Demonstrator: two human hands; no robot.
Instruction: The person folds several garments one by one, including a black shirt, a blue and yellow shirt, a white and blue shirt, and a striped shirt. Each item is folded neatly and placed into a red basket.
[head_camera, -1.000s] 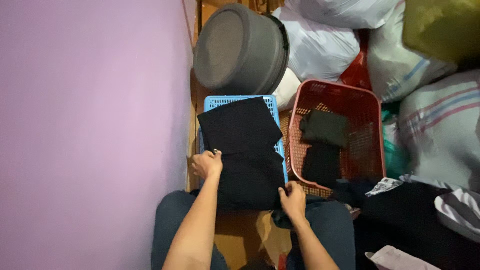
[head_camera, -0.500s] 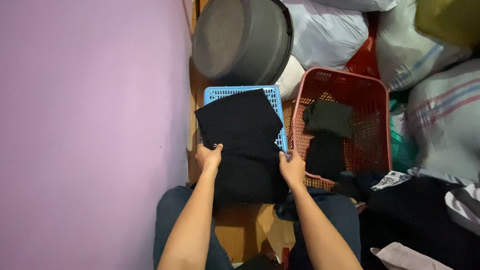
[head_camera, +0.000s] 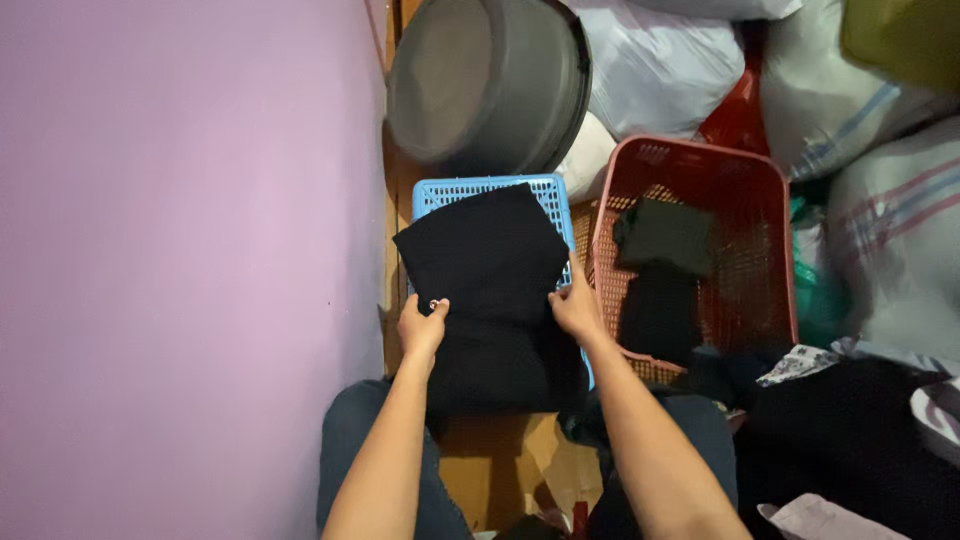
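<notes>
A folded black garment lies on top of a stack of dark folded cloth in the blue basket, turned a little askew so its corners overhang the rim. The left hand rests on the near left edge of it, fingers curled down onto the cloth, and the right hand holds the near right edge, thumb and fingers pinching the fabric; gripped at both sides like this, the piece can likely be kept flat and squared on the pile. Just right of the blue basket stands a red basket with two more dark folded pieces inside, and behind both leans a grey round tub against white sacks. A pink wall runs down the left. Compared with a second ago, the right hand has come up from the lower edge of the pile to the garment's side, level with the left.
</notes>
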